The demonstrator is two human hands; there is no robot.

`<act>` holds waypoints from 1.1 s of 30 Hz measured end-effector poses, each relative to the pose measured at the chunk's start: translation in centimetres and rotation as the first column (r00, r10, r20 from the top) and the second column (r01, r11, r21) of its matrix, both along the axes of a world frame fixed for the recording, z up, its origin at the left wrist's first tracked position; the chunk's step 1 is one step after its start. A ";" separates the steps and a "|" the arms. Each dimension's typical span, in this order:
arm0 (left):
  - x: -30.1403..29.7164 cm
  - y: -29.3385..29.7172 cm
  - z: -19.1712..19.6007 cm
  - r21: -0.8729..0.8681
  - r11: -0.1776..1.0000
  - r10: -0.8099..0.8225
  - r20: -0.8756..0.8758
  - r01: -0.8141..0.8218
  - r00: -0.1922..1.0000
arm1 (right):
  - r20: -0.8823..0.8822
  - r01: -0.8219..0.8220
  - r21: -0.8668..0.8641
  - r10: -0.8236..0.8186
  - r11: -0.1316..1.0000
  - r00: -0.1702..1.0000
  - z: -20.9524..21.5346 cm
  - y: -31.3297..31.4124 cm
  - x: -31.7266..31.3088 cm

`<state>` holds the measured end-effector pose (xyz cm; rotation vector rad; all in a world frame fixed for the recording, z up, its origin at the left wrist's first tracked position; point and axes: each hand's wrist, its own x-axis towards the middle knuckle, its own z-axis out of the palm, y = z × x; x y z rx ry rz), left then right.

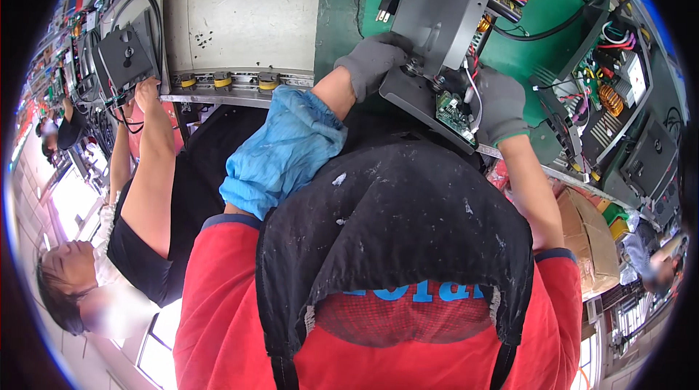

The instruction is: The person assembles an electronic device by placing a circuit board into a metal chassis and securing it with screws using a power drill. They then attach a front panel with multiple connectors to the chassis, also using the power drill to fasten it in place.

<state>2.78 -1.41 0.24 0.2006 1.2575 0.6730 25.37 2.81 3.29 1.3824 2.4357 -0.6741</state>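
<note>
A black end panel [419, 101] with a green circuit board [456, 115] on its inner side leans at the bench's near edge, against the grey metal housing [444, 8]. My left hand [375, 62], in a grey glove, closes round the panel's upper left corner, next to the housing. My right hand [499, 104], also gloved, is at the panel's right side beside the board; its fingertips are partly hidden behind wires. Thin red and white wires [475, 80] run from the housing down to the board. Coils and dark cylinders [504, 5] show inside the open housing.
A power plug [386, 11] lies on the green mat [535, 55]. At right stands another open unit [608, 91] with a copper coil. Left is a metal conveyor surface [244, 18] with yellow rollers [269, 82]. A co-worker's hand [148, 91] touches a black unit [125, 55]. A cardboard box [586, 241] sits below right.
</note>
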 end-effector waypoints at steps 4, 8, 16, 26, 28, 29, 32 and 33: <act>0.6 0.0 0.0 0.022 0.999 -0.047 -0.022 0.048 0.999 | 0.171 0.187 0.019 -0.187 0.982 0.967 -1.5 -1.8 1.0; 0.2 0.7 0.5 -0.013 0.992 -0.124 0.007 0.124 0.992 | 0.267 0.173 0.010 -0.170 0.985 0.949 -1.0 -1.2 2.1; 0.8 -0.4 -1.3 0.034 0.982 -0.162 -0.340 0.185 0.926 | 0.022 0.063 0.193 -0.069 0.979 0.997 0.4 -2.2 5.3; -1.3 0.6 -1.3 -0.077 0.842 -0.435 -0.683 0.534 0.587 | -0.667 0.006 -0.037 -0.029 0.999 0.744 -0.8 -4.5 3.9; -1.8 1.1 -2.0 -0.079 0.811 -0.480 -0.658 0.580 0.580 | -0.695 -0.047 -0.185 -0.097 0.982 0.713 -1.5 -3.4 4.2; -1.8 1.5 -1.7 -0.102 0.787 -0.508 -0.666 0.608 0.546 | -0.707 -0.044 -0.215 -0.124 0.976 0.696 -1.8 -3.1 4.1; -2.4 2.3 -2.1 -0.147 0.714 -0.589 -0.655 0.685 0.474 | -0.519 0.085 -0.210 -0.185 0.974 0.834 -2.5 -3.4 3.4; -2.7 2.5 -2.3 -0.156 0.686 -0.616 -0.644 0.711 0.453 | -0.535 0.081 -0.309 -0.244 0.948 0.809 -2.4 -3.1 3.1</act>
